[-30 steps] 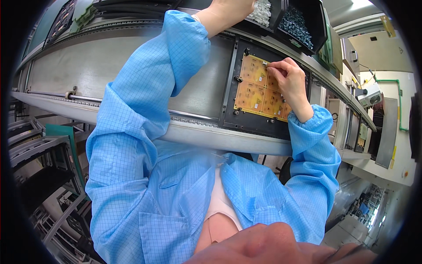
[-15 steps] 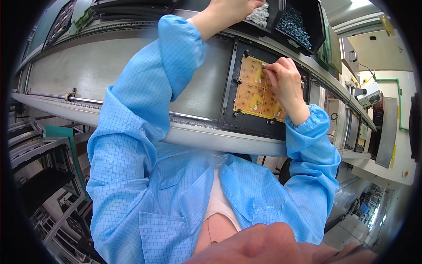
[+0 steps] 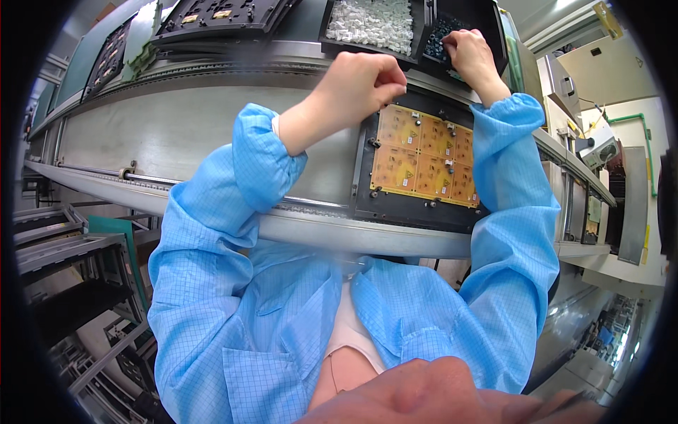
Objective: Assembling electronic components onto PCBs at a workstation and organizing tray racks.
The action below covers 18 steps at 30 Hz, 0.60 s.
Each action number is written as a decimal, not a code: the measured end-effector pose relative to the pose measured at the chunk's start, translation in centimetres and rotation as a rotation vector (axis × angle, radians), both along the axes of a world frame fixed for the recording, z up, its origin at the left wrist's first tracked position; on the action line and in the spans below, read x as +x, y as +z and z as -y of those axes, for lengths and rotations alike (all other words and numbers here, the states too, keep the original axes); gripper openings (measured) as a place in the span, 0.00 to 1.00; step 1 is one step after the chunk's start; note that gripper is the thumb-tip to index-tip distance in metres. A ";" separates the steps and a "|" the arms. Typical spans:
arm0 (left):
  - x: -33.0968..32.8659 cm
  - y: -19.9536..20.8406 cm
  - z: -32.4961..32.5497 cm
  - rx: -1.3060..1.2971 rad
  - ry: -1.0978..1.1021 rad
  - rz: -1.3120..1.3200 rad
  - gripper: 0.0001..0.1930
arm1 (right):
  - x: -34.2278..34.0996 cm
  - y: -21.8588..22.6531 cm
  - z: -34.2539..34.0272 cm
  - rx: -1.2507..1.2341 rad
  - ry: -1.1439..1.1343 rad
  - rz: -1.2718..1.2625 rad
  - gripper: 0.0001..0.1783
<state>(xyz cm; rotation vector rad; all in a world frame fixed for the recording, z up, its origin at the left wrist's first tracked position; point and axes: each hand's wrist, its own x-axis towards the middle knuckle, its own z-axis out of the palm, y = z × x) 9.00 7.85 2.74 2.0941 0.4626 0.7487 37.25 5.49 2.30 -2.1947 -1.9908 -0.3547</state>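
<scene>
Boards (image 3: 394, 167), yellow and joined in one panel, lie flat in a black carrier (image 3: 395, 203) on the metal conveyor (image 3: 183, 109), with a few small white parts (image 3: 450, 128) standing on them. The left hand (image 3: 359, 85) hangs above the conveyor near the panel's upper left corner, thumb and fingers bent together, though I cannot tell whether they pinch anything. Beyond the carrier, the right hand (image 3: 473, 58) has its fingertips among small bluish parts (image 3: 436, 35) in a black bin (image 3: 498, 39), their grasp too hidden to tell, just beside another bin (image 3: 418, 21) heaped with white pieces (image 3: 371, 27).
</scene>
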 end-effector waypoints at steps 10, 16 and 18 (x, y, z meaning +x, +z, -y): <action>0.3 -2.7 3.7 0.114 -0.137 -0.238 0.07 | -0.2 -1.1 -1.6 0.075 0.120 0.077 0.05; 1.1 -3.2 5.4 0.252 -0.119 -0.322 0.05 | 1.3 -3.5 -3.9 0.028 -0.020 0.235 0.04; 1.0 -3.7 5.5 0.279 -0.090 -0.335 0.05 | -0.6 -2.1 -2.8 0.162 0.051 0.131 0.05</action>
